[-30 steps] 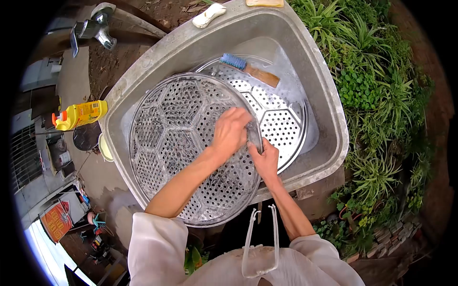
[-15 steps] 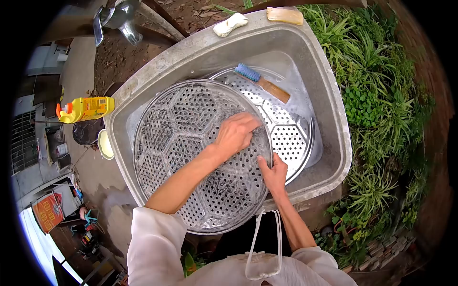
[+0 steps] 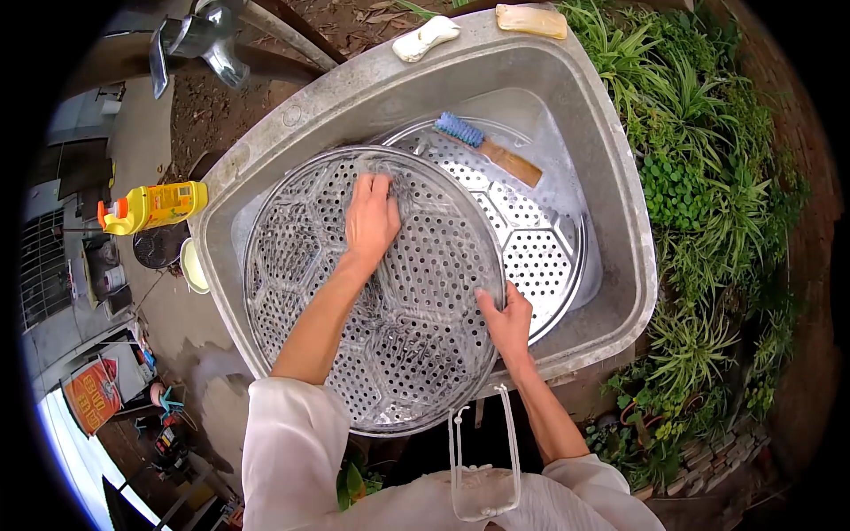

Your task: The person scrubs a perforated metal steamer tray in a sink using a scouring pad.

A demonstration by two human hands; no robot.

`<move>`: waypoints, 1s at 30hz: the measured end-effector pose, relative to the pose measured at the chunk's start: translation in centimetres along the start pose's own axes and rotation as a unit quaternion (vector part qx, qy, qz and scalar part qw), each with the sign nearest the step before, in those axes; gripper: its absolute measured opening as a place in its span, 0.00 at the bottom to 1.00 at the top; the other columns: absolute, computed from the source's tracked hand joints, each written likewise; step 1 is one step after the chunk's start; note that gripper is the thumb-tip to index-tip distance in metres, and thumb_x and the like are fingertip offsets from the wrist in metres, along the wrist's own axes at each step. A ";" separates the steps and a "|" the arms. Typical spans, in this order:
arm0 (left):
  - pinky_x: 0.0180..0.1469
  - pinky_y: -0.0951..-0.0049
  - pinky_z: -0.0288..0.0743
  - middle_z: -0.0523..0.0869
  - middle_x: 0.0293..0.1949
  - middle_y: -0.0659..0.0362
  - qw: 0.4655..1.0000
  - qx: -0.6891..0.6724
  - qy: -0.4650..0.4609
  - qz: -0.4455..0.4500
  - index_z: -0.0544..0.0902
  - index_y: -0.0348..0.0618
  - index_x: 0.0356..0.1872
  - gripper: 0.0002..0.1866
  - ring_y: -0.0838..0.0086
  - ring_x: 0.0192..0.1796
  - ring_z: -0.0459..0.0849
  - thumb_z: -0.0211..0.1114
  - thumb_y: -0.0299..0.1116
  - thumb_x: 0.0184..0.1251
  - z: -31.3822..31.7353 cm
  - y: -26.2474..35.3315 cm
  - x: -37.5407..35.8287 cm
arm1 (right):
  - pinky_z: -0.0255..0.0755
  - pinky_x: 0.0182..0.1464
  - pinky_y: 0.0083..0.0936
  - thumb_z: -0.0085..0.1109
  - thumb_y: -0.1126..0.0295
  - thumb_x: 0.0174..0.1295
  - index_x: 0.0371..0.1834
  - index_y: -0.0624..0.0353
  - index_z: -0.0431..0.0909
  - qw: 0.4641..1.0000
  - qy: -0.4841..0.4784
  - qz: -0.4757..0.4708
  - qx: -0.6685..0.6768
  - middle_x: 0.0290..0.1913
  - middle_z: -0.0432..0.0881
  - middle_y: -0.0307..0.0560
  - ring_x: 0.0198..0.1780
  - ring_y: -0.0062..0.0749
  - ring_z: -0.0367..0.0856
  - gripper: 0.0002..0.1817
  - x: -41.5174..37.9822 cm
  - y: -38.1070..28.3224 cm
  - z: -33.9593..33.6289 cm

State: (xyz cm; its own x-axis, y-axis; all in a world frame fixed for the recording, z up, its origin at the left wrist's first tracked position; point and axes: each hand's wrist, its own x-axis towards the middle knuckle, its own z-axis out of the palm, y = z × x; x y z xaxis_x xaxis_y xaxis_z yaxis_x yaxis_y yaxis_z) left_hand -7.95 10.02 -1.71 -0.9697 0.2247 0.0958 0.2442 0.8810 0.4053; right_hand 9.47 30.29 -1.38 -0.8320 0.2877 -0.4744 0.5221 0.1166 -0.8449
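A large round perforated metal tray [image 3: 434, 265] lies tilted across the stone sink, wet and streaked with foam. My right hand [image 3: 507, 319] grips its right edge, thumb on top. On the upper middle of the tray rests my left hand [image 3: 372, 217], its fingers curled and pressed to the surface; whatever is under them is hidden. Beneath, a second perforated tray [image 3: 536, 265] sits in soapy water. A brush [image 3: 509, 164] with blue bristles and a wooden handle lies in the sink above it.
The sink rim [image 3: 266, 133] carries a white bar [image 3: 427, 38] and a yellowish bar [image 3: 531, 21]. A metal tap [image 3: 208, 40] is at the upper left. A yellow bottle [image 3: 159, 205] and a pale bowl [image 3: 193, 265] stand by the left edge. Green plants [image 3: 682, 186] grow on the right.
My left hand has moved up and to the left over the tray, from near its right side to its upper middle. My right hand keeps its hold on the edge.
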 end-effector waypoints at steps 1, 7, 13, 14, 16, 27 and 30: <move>0.47 0.52 0.75 0.75 0.42 0.45 0.998 0.023 0.041 -0.032 0.72 0.37 0.44 0.15 0.48 0.47 0.78 0.62 0.20 0.56 1.5 0.2 1.8 | 0.66 0.27 0.18 0.69 0.67 0.60 0.39 0.67 0.83 0.999 -0.006 0.023 -0.049 0.24 0.83 0.37 0.24 0.13 0.70 0.12 0.2 0.4 -0.2; 0.48 0.57 0.76 0.75 0.38 0.50 0.940 -0.126 -0.255 0.187 0.73 0.41 0.41 0.19 0.52 0.44 0.80 0.66 0.19 0.45 -3.4 7.6 -12.2 | 0.65 0.26 0.18 0.69 0.67 0.61 0.37 0.67 0.84 1.000 0.006 0.018 0.004 0.23 0.82 0.35 0.24 0.12 0.68 0.12 -0.1 -0.7 0.0; 0.50 0.54 0.76 0.83 0.42 0.46 0.997 0.064 -0.033 0.021 0.80 0.37 0.43 0.14 0.48 0.47 0.81 0.60 0.18 0.53 -4.5 -4.4 -1.9 | 0.67 0.28 0.18 0.68 0.67 0.62 0.41 0.68 0.84 0.998 0.000 0.036 0.044 0.25 0.83 0.35 0.26 0.12 0.69 0.12 0.1 0.1 -0.1; 0.50 0.54 0.76 0.83 0.42 0.46 0.997 0.068 -0.035 0.020 0.80 0.37 0.43 0.14 0.48 0.47 0.81 0.60 0.18 0.53 -4.3 -3.6 -2.2 | 0.67 0.29 0.18 0.68 0.68 0.62 0.42 0.68 0.84 0.997 -0.003 0.021 0.073 0.26 0.83 0.36 0.26 0.12 0.70 0.13 0.0 0.2 0.2; 0.50 0.55 0.77 0.83 0.41 0.47 0.998 -0.024 -0.022 0.062 0.81 0.37 0.42 0.14 0.49 0.47 0.81 0.60 0.18 0.52 -2.7 0.0 -3.2 | 0.68 0.30 0.18 0.68 0.68 0.63 0.42 0.68 0.83 0.997 -0.013 0.019 0.074 0.27 0.84 0.36 0.27 0.12 0.71 0.13 -0.4 -0.5 0.1; 0.43 0.54 0.82 0.83 0.35 0.50 0.988 -0.002 -0.128 0.085 0.82 0.37 0.38 0.13 0.50 0.39 0.85 0.58 0.18 0.49 -3.3 1.8 0.4 | 0.61 0.24 0.17 0.68 0.66 0.63 0.46 0.66 0.83 0.999 -0.012 -0.017 0.042 0.24 0.82 0.34 0.23 0.10 0.65 0.15 -0.2 -0.1 -0.4; 0.43 0.54 0.81 0.82 0.36 0.49 0.984 -0.025 -0.127 0.122 0.82 0.37 0.37 0.14 0.50 0.41 0.84 0.58 0.17 0.47 -1.0 6.7 -1.5 | 0.63 0.26 0.17 0.67 0.68 0.64 0.45 0.67 0.83 1.000 -0.028 0.007 0.007 0.25 0.82 0.32 0.25 0.10 0.66 0.13 -0.3 -0.2 -0.6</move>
State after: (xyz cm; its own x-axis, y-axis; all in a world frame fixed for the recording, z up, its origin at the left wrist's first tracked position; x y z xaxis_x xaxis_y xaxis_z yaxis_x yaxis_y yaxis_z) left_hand -4.91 15.21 1.77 -0.8477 0.5295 -0.0324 0.4625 0.7675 0.4438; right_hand 9.74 30.69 -0.87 -0.8345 0.2350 -0.4984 0.5307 0.0991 -0.8418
